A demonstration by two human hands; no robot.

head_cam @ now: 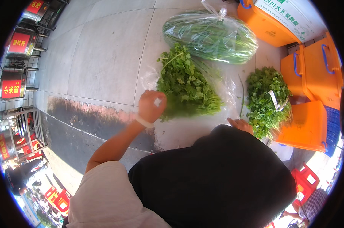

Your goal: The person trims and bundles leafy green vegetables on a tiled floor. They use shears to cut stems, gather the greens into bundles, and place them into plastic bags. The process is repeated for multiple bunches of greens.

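My left hand (152,105), with a pale band at the wrist, is at the left edge of a heap of coriander-like leafy greens (189,85). Its thumb and forefinger curl into a ring; whether they pinch plastic is unclear. The greens lie on a spread clear plastic bag (229,88), stems pointing right. My right hand (241,125) is low at the bag's right side, partly hidden behind dark clothing, so its grip does not show. To its right lies a second bunch of leafy greens (264,99) with a white strip (273,100) across it.
Beyond the heap lies a knotted clear bag of long green stalks (211,37). Orange crates (300,125) with blue handles line the right, a white carton (288,17) above. Metal pots (13,82) with red signs stand left. Red stools (306,182) and a person (314,205) are lower right.
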